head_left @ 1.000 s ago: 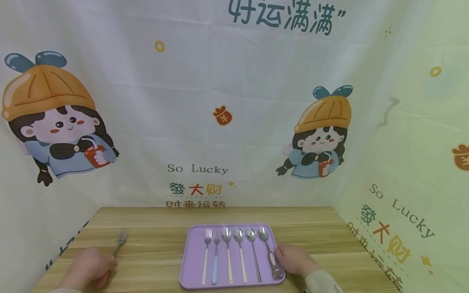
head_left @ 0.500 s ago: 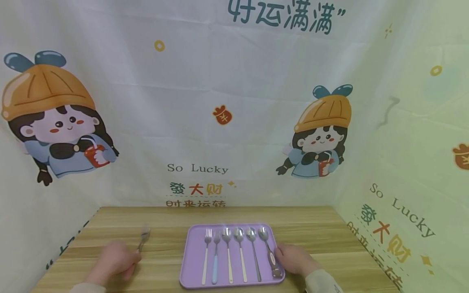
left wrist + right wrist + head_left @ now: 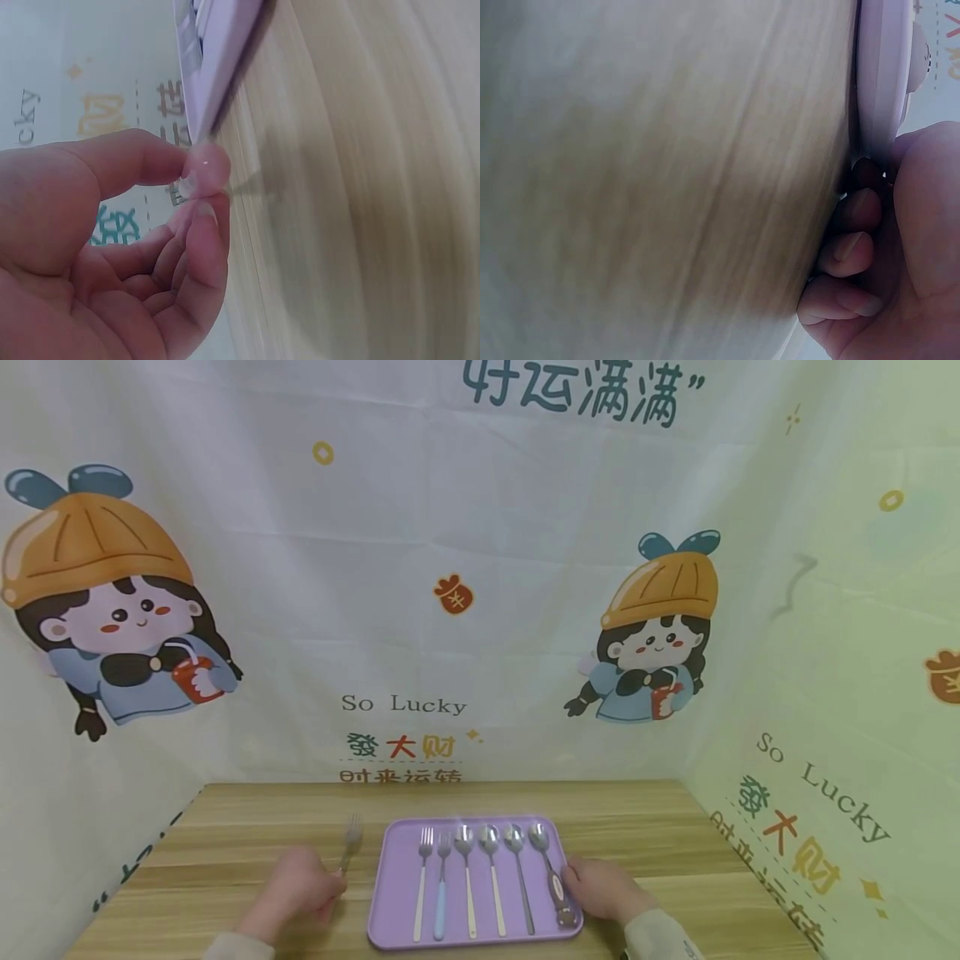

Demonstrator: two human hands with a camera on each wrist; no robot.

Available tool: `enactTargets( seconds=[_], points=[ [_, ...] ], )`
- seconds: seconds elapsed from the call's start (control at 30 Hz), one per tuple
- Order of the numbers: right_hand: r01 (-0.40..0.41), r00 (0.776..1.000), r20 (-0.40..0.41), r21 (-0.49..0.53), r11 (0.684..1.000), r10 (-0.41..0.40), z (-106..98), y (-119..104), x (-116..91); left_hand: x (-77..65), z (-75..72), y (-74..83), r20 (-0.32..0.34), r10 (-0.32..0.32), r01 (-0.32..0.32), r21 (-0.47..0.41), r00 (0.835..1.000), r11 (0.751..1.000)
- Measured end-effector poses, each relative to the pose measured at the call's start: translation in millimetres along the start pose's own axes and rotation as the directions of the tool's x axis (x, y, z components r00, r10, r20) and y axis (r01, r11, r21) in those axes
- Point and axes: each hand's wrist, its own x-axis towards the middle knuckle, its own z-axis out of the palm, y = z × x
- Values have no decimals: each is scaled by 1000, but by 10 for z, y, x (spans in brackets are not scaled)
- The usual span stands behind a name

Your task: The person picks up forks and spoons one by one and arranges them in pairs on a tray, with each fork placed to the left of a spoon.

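My left hand pinches a fork by its handle between thumb and fingers, tines pointing away, just left of the lilac tray. In the left wrist view my thumb and index fingertips meet, and the fork is mostly hidden behind them. The right hand grips the tray's right edge; in the right wrist view its curled fingers lie at the tray's underside. On the tray lie a white-handled fork, a blue-handled fork and several spoons in a row.
The wooden table holds the tray. A brown bear-handled spoon lies at the tray's right side, near the right hand. A printed white cloth hangs behind the table and along its sides.
My left hand has moved rightward across the table with the fork, coming close to the tray's left edge. The right hand and the tray have stayed in place.
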Motion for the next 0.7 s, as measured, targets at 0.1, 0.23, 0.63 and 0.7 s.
enactTargets(
  seconds=[0.1,0.23,0.63,0.7],
  points=[
    [6,1000,-4,-3,1000,-6,-13,-10,-7,7,63,86,1,16,-16,12,1000,1000],
    [7,1000,-5,0,1000,-7,-19,-15,-9,20,119,200,19,29,-30,27,999,999],
    [30,999,-15,-7,1000,-30,1,8,5,13,355,401,-6,-14,13,-99,1000,995],
    [30,999,-13,-6,1000,-30,6,9,4,1,380,426,-7,-18,17,-128,1000,992]
  ],
)
